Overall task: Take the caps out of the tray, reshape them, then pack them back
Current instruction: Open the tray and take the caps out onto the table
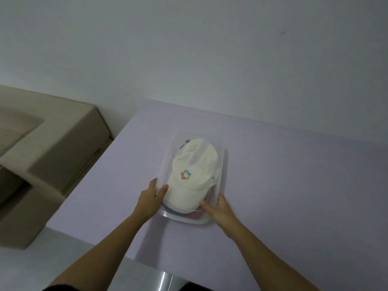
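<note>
Either start or end, can't tell: caps (pixel 194 175) stacked in tray (pixel 224 160), left hand (pixel 150 198) at 8 o'clock & right hand (pixel 220 208) at 5 o'clock gripping tray walls, thumbs inside.

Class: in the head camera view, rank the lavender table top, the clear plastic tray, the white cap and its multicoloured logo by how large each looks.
1. lavender table top
2. clear plastic tray
3. white cap, only slightly smaller than the tray holding it
4. multicoloured logo
</note>
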`<move>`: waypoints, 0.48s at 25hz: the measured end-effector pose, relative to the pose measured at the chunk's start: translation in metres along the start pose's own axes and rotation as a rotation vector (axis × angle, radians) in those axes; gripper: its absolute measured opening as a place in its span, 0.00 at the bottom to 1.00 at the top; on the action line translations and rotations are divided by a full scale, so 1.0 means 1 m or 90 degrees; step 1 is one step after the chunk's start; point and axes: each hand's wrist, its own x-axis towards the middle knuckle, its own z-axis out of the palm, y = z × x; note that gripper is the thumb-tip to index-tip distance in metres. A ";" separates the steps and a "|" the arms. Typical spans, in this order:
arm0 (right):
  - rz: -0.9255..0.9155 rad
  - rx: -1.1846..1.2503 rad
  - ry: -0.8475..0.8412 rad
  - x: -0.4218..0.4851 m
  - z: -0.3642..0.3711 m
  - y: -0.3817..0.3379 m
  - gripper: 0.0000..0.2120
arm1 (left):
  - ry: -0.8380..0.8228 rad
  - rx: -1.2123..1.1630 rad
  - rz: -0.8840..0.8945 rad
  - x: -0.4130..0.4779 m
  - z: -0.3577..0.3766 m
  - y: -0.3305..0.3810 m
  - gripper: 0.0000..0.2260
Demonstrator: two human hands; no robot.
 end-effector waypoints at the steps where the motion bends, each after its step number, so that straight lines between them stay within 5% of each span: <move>1: -0.002 0.003 0.020 -0.007 -0.016 0.007 0.21 | -0.002 -0.004 0.022 -0.008 0.012 0.010 0.28; 6: 0.004 0.048 0.100 -0.040 -0.084 0.029 0.30 | -0.043 -0.034 0.096 -0.033 0.074 0.050 0.27; 12: 0.024 0.084 0.158 -0.066 -0.121 0.056 0.28 | -0.093 -0.027 0.106 -0.049 0.119 0.068 0.27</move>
